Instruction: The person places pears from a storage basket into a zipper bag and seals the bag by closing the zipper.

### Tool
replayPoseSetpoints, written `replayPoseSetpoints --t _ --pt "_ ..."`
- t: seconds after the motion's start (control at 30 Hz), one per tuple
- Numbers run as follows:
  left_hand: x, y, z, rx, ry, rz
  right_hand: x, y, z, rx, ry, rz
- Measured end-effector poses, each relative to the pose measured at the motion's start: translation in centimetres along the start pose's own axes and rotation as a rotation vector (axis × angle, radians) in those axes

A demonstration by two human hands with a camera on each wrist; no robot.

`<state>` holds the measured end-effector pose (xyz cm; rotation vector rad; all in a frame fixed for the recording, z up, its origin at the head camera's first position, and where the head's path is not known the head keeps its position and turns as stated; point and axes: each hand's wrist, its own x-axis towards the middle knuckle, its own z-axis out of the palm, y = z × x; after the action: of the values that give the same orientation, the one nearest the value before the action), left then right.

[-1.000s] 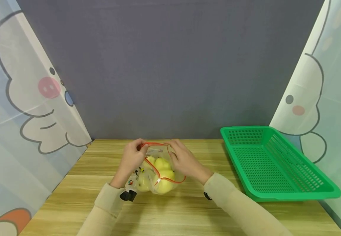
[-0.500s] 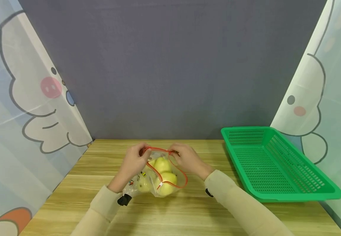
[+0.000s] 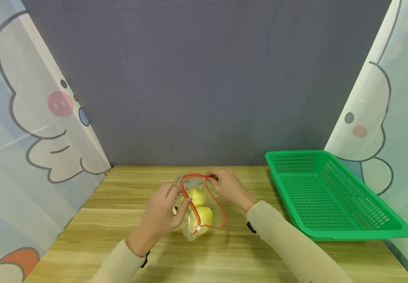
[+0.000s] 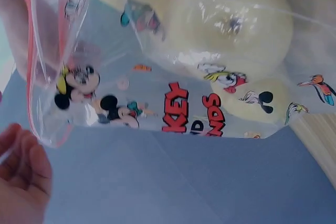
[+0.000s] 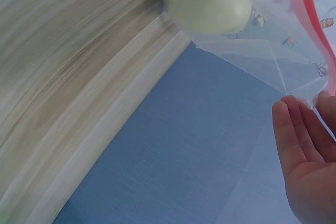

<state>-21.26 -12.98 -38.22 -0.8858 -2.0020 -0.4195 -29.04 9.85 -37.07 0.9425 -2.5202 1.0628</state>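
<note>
A clear zip bag (image 3: 191, 236) with a red zip and cartoon prints stands mid-table, its mouth spread into a loop. Inside it are several round yellow-green fruits (image 3: 204, 217). A white slider (image 3: 198, 228) sits at the near end of the zip. My right hand (image 3: 229, 188) pinches the far corner of the mouth between thumb and fingers, as the right wrist view confirms. My left hand (image 3: 158, 215) is at the bag's left side, thumb spread from the fingers. In the left wrist view its loosely bent fingers (image 4: 39, 166) are just apart from the zip edge.
A green perforated plastic basket (image 3: 331, 234) stands at the right of the wooden table (image 3: 97, 220). A dark grey panel (image 3: 204, 86) rises behind the table's far edge. Cartoon-printed curtains (image 3: 41, 157) hang at both sides.
My left hand has let go of the far left of the mouth and come nearer along the bag's left side. The mouth has spread wider. My right hand keeps the far corner.
</note>
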Motion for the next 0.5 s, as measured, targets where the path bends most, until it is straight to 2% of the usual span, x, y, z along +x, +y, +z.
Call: replayPoseSetpoints --t 0.17,0.27,0.37,0.5 --pt "-0.9 1.3 0.3 0.054 -0.058 0.211 0.0 0.2 0.0 0.008 -0.009 0.014" --pt "-1.6 2.1 0.6 0.083 -0.124 0.306 -0.1 0.2 0.0 0.01 -0.004 0.033" --pt "-2.1 2.6 1.0 0.111 -0.189 0.362 -0.1 0.2 -0.1 0.018 -0.003 0.048" --pt "-2.5 2.9 1.5 0.147 -0.248 0.373 -0.1 0.3 -0.1 0.028 0.0 0.054"
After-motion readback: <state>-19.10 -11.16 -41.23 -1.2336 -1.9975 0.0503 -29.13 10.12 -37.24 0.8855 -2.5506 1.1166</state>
